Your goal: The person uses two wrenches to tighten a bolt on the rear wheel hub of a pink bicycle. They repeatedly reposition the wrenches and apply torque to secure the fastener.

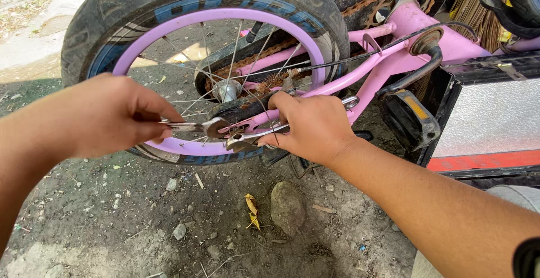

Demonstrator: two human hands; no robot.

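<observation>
While the small pink bicycle (394, 59) lies upside down on the dirt ground (169, 222), both hands work at the axle of its rear wheel (225, 59). The left hand (95, 118) is closed around the handle of a wrench (197, 126), and the ring end of this tool sits near the hub, on the side of the wheel closer to the camera. The right hand (312, 126) is closed on a second wrench (253, 137), whose open jaw points toward the same place from the other direction, just below the pink frame stay. The two tool heads are very near each other; whether each one is fully seated on a nut I cannot tell, because the spokes and the frame cover that point.

I judge that the step in hand is turning or holding the axle nut, one tool countering the other. The next move, as I see it, calls for a firm seat of both heads and then opposite pressure from the two hands, with care that a tool does not slip into the spokes or the rusty chain (371, 0).

A grey stone (287, 205) and a yellow dry leaf (251, 210) lie on the ground under the wheel.
</observation>
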